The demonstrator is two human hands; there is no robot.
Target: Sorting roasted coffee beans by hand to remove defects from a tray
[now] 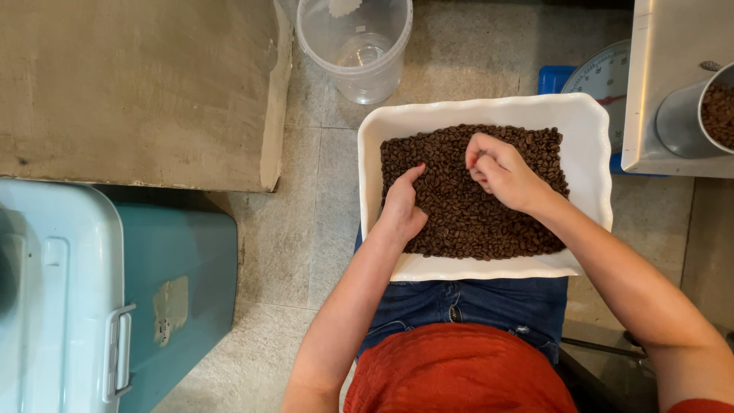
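White scalloped plastic tray [589,130] sits on lap, w/ dark roasted coffee beans [459,214] spread thin for sorting. Left hand [401,206] fingers apart, index poking beans; right hand [501,172] curled, pinching something small, can't tell what.

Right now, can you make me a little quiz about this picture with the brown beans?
1. True or false: the white tray rests on the person's lap.
2. Which hand has its fingers curled as if pinching beans? A) left hand B) right hand
3. Fill in: the clear plastic tub beyond the tray stands on the ____.

Key:
1. True; the tray sits over the blue jeans.
2. B; the right hand is curled over the coffee beans, while the left rests on them with one finger stretched out.
3. Floor; the tub stands on the stone tiles.
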